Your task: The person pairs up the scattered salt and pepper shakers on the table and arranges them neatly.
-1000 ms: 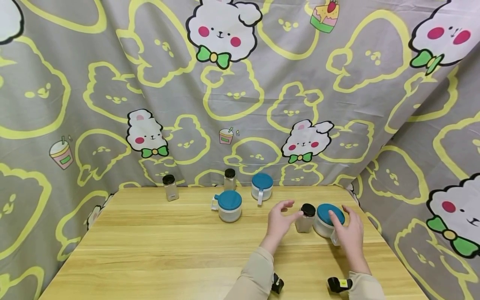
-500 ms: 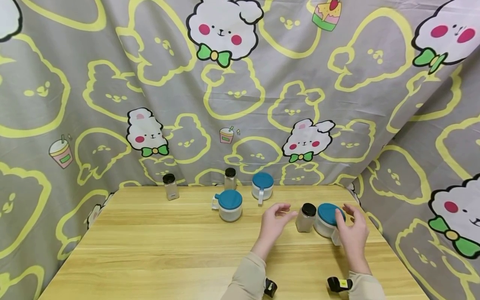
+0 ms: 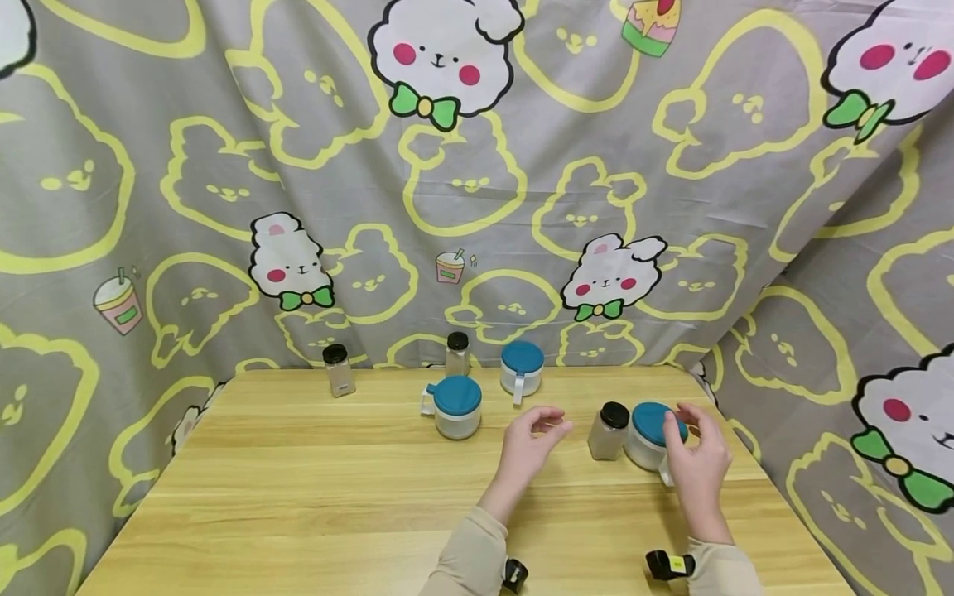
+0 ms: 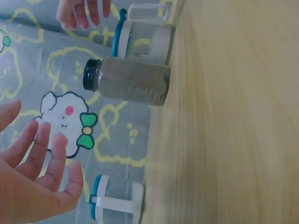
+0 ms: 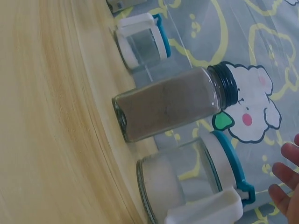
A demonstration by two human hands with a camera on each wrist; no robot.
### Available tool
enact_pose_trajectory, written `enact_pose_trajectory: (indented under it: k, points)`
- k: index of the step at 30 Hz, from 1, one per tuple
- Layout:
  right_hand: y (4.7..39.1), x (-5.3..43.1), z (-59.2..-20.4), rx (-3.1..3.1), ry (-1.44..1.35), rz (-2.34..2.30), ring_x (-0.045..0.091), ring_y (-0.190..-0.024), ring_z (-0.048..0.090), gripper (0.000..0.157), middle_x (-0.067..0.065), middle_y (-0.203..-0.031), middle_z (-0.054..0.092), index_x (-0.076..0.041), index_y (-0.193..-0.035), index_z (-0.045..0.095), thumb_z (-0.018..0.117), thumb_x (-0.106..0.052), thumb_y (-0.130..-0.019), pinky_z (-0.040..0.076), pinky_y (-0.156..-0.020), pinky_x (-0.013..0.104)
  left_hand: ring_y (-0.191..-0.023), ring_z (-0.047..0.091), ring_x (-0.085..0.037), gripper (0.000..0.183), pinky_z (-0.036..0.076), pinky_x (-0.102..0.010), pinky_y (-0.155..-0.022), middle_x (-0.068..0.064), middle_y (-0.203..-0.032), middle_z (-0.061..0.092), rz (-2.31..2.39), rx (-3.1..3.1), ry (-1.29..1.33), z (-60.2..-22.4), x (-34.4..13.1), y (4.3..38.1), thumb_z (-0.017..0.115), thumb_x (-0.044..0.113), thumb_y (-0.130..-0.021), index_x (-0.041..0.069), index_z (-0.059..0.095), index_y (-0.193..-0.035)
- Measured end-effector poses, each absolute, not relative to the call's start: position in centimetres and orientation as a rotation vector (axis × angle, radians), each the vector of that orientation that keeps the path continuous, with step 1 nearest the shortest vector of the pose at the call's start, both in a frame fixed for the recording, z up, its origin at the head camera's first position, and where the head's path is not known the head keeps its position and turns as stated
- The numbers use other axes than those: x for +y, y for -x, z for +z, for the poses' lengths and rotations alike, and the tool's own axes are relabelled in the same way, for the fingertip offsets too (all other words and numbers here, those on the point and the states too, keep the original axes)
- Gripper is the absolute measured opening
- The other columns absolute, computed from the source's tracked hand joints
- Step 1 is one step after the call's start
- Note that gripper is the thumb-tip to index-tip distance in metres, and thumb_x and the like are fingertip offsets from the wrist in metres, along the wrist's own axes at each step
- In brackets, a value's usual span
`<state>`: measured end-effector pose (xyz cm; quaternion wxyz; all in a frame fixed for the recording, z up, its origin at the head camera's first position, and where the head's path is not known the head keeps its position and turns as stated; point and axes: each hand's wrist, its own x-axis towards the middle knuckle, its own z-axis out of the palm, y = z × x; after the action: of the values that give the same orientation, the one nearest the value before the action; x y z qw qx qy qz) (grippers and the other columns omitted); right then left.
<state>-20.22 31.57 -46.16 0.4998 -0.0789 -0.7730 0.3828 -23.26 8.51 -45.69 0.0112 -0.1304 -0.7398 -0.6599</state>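
On the right of the table stands a black-capped glass jar (image 3: 607,436) of grey-brown powder, upright beside a blue-lidded seasoning jar (image 3: 645,447) with a white handle. My left hand (image 3: 525,443) hovers to the left of the black-capped jar, fingers loosely bent and holding nothing. In the left wrist view a clear gap separates that hand (image 4: 39,182) from the jar. My right hand (image 3: 699,455) is at the right side of the blue-lidded jar and overlaps its lid in the head view. From the right wrist, its fingers (image 5: 284,175) show apart from the lid, gripping nothing.
Toward the back stand two more blue-lidded jars, one nearer (image 3: 458,418) and one farther (image 3: 520,381). A black-capped jar (image 3: 456,358) is partly hidden behind the nearer one, another (image 3: 339,377) stands at left. A patterned curtain (image 3: 477,190) hangs behind the table (image 3: 313,497).
My left hand has drawn back leftward from the black-capped jar, widening the gap. My right hand has shifted only slightly beside the blue-lidded jar. The jars stay in place.
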Motion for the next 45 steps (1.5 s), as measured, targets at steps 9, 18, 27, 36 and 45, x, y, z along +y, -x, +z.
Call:
enact_pose_trajectory:
  k: [9,18,27,36,45]
  points:
    - [20.1,30.8,-45.9,-1.853,0.112,0.894,-0.012,-0.083,0.049,0.020,0.015,-0.085,0.064,0.002,-0.093,0.066,0.064,-0.012,-0.079,0.037,-0.071,0.005,-0.085,0.058,-0.004,0.038,0.047,-0.019,-0.074,0.006,-0.096,0.066,-1.951,-2.387,0.470,-45.7,7.0,23.0,0.063,0.050,-0.077,0.022,0.065,-0.101]
    - [20.5,29.2,-45.7,-1.698,-0.012,0.842,0.001,-0.074,0.052,0.010,0.015,-0.074,0.063,0.002,-0.081,0.067,0.068,0.000,-0.071,0.038,-0.068,0.007,-0.084,0.057,-0.004,0.034,0.046,-0.020,-0.071,0.011,-0.092,0.064,-1.857,-2.446,0.507,-45.5,5.5,23.2,0.062,0.049,-0.078,0.023,0.065,-0.100]
    - [20.7,27.8,-46.1,-1.686,-0.109,0.795,0.008,-0.073,0.052,0.012,0.015,-0.072,0.062,0.002,-0.080,0.067,0.070,0.000,-0.068,0.038,-0.071,0.006,-0.086,0.057,-0.005,0.028,0.046,-0.022,-0.075,0.010,-0.093,0.065,-1.782,-2.479,0.546,-45.4,4.1,23.3,0.062,0.042,-0.081,0.023,0.065,-0.101]
    - [20.8,26.8,-46.3,-1.702,-0.166,0.784,0.014,-0.072,0.053,0.012,0.013,-0.072,0.062,0.001,-0.081,0.067,0.068,-0.002,-0.069,0.039,-0.072,0.010,-0.089,0.056,-0.006,0.029,0.044,-0.027,-0.077,0.011,-0.095,0.064,-1.733,-2.523,0.586,-45.4,2.9,23.8,0.060,0.046,-0.081,0.026,0.063,-0.102]
    - [20.7,25.6,-46.6,-1.760,-0.188,0.803,0.014,-0.075,0.053,0.012,0.010,-0.073,0.062,0.001,-0.083,0.066,0.067,-0.004,-0.072,0.034,-0.078,0.011,-0.088,0.056,-0.007,0.028,0.044,-0.027,-0.077,0.009,-0.095,0.064,-1.710,-2.519,0.639,-45.1,2.0,24.3,0.060,0.043,-0.082,0.025,0.063,-0.103]
